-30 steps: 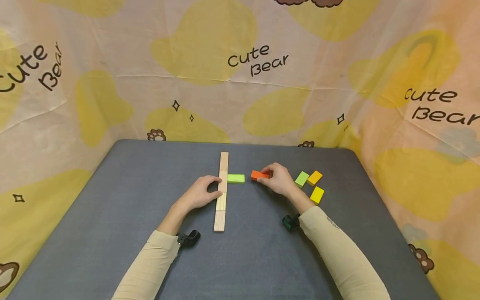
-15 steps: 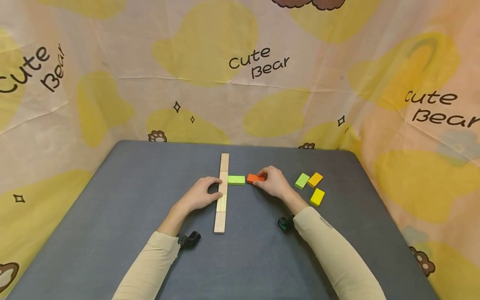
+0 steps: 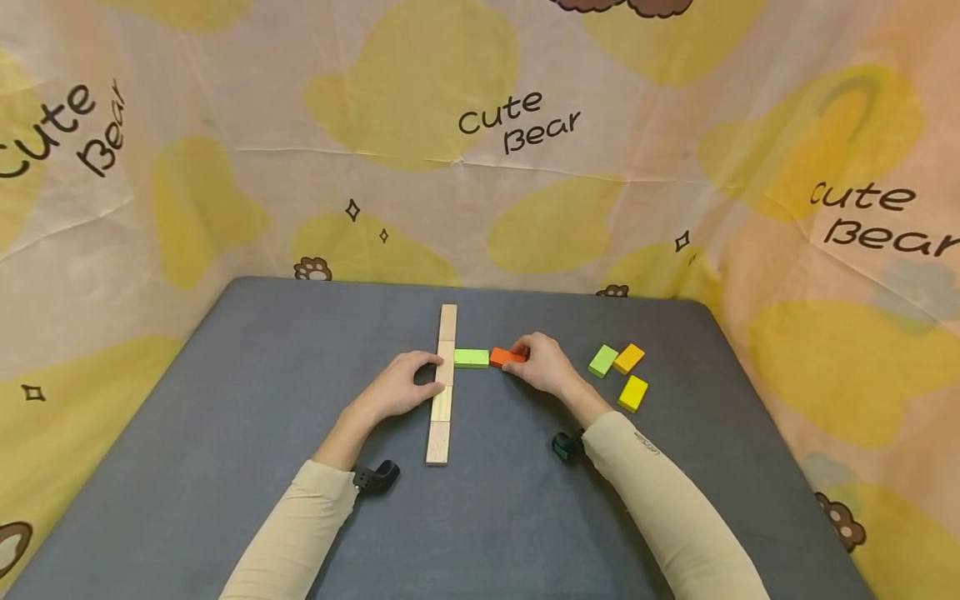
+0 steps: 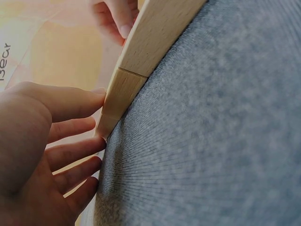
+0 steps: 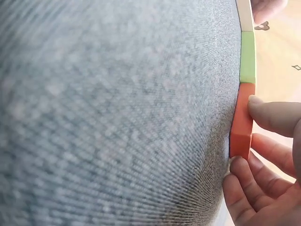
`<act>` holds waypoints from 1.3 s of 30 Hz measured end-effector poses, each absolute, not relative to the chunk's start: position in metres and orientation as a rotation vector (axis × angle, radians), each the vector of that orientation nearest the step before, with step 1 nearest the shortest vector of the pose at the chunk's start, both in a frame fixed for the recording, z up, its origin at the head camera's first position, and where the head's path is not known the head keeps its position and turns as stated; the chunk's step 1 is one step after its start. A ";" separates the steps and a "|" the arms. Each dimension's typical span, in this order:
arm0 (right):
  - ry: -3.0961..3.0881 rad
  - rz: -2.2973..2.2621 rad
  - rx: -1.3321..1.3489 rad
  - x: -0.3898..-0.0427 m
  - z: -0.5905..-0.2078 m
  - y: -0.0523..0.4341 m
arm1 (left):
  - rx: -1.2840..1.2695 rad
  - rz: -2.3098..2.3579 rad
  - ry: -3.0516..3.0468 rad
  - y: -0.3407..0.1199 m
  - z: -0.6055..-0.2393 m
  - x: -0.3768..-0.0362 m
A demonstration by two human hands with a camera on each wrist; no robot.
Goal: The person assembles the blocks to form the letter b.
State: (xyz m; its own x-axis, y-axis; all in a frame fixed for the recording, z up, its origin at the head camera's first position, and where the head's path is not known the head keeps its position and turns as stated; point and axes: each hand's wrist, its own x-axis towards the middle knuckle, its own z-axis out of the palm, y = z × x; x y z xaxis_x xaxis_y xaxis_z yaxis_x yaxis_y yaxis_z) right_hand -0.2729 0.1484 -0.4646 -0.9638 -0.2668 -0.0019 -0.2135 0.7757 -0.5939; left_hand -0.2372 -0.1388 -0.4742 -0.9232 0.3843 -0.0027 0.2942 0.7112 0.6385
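A row of plain wooden blocks (image 3: 438, 443) lies end to end, running away from me on the table. My left hand (image 3: 395, 385) rests at the row's left side, its thumb and fingertips touching the wood, fingers fairly straight in the left wrist view. A light green block (image 3: 472, 359) sits crosswise against the row's right side. My right hand (image 3: 547, 365) pinches an orange-red block (image 5: 242, 117) between thumb and fingers. In the right wrist view that block's end meets the end of the green block (image 5: 248, 56), in line with it.
To the right of my right hand lie a second green block (image 3: 603, 361), an orange-yellow block (image 3: 628, 359) and a yellow block (image 3: 633, 393). The grey table (image 3: 480, 517) is backed by a patterned cloth (image 3: 420, 108) on three sides.
My right hand has moved left with the orange-red block, closing the gap to the green block. The left hand stays at the wooden row.
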 end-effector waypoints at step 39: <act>2.819 -0.870 -0.565 -0.253 -0.443 0.169 | 0.553 1.002 2.778 -0.139 -0.475 -0.237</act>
State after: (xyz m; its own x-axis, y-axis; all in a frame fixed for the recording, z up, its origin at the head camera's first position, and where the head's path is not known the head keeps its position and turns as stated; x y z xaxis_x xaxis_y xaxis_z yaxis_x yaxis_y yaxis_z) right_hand -0.2529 0.1685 -0.4427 -0.9200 -0.3914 -0.0205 -0.3118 0.7625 -0.5669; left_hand -0.2367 -0.1387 -0.4755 -0.9233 0.3841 -0.0040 0.2931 0.7112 0.6390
